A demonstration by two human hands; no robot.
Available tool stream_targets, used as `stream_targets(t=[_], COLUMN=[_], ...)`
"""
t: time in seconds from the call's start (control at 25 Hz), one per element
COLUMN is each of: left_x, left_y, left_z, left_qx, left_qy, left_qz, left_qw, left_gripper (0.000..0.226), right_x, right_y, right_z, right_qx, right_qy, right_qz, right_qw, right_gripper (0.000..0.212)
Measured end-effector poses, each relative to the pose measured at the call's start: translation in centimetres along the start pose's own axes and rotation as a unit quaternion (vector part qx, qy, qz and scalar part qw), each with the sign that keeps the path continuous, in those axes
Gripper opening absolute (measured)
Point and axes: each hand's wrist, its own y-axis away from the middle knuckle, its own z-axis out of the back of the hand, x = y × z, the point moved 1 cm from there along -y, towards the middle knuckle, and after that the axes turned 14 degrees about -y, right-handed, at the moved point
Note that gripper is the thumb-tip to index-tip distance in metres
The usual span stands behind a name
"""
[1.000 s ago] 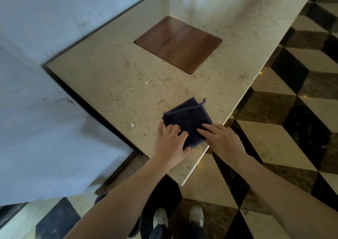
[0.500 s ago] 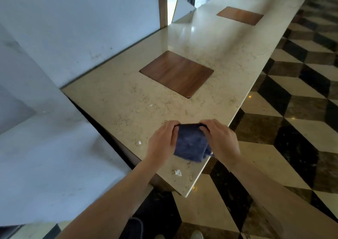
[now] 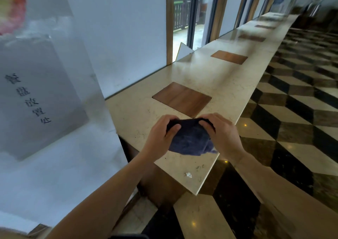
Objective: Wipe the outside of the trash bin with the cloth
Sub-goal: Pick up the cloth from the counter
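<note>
cloth (image 3: pixel 190 141) is the one task thing we can find; we cannot tell which object here would be a trash bin. going from the biggest thing down: the checkered floor (image 3: pixel 301 121) of dark and pale tiles fills the view from 1 to 5 o'clock. the long pale stone counter (image 3: pixel 228 85) runs from the middle of the view away toward 1 o'clock, with its near corner at 6 o'clock. a white panel (image 3: pixel 54 162) stands at 9 o'clock, and on it a grey sign (image 3: pixel 36 96) with dark characters. a window (image 3: pixel 193 17) with wooden posts sits at 12 o'clock. brown wooden squares are set into the counter top, the nearest wooden inlay (image 3: pixel 182 98) just past our hands. our left hand (image 3: pixel 161 138) and right hand (image 3: pixel 223 134) both hold the dark blue cloth above the counter's near end, at the centre of the view; each hand is closed on one side of it, thumbs on top, and the cloth hangs bunched between them. a small white scrap (image 3: pixel 188 174) lies on the counter at 6 o'clock, near the corner.
</note>
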Motion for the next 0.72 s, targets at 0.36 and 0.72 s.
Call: stream_targets(t=[0.36,0.72], left_x=[-5.0,-8.1], left_y=[10.8,28.9], left_z=[4.5,7.5], left_qx=[-0.030,-0.016], left_qy=[-0.050,-0.119], left_qz=[0.048,0.164], left_qw=[0.997,0.979], left_gripper=[0.019,0.017], right_x=[6.8,12.7], right_y=[8.5,22.6], right_z=[2.5,-0.2], right_qx=[0.063,0.214], right_qy=[-0.011,-0.074], right_qz=[0.031,0.066], right_qw=[0.997,0.972], right_gripper=[0.019,0.025])
